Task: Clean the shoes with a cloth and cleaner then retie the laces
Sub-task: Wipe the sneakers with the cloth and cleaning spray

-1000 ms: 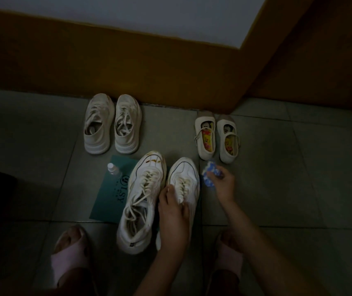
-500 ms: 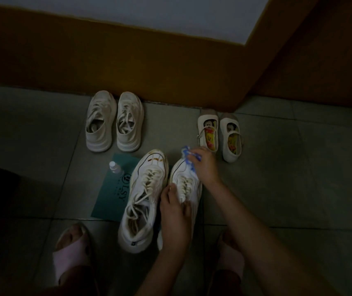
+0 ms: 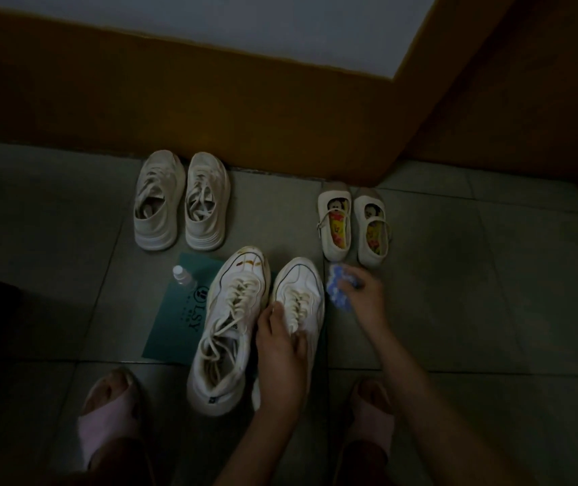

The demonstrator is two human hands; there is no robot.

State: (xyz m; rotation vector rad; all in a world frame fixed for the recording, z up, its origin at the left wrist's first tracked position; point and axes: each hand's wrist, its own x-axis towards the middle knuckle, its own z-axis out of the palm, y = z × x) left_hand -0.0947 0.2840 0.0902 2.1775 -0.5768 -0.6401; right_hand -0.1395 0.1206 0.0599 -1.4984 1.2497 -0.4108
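Dim light blurs fine detail. At lower left, a foot in a pink slipper (image 3: 108,419) is cut off by the frame's bottom edge. A small clear bottle (image 3: 182,275), its label unreadable, stands at the upper left corner of a teal LSY card (image 3: 175,320). The card's right side is hidden under a stained white sneaker (image 3: 231,331) on the tiled floor (image 3: 52,275). The left hand (image 3: 282,352) covers the rear half of the second white sneaker (image 3: 298,292), fingers gripping it beside the laces. Just right of its toe, the right hand (image 3: 366,298) bunches a blue-and-white cloth (image 3: 337,287) in its fingers. Beige sneakers (image 3: 182,201) stand upper left of the pair and child's strap shoes (image 3: 354,228) upper right, near the brown wall base (image 3: 210,100).
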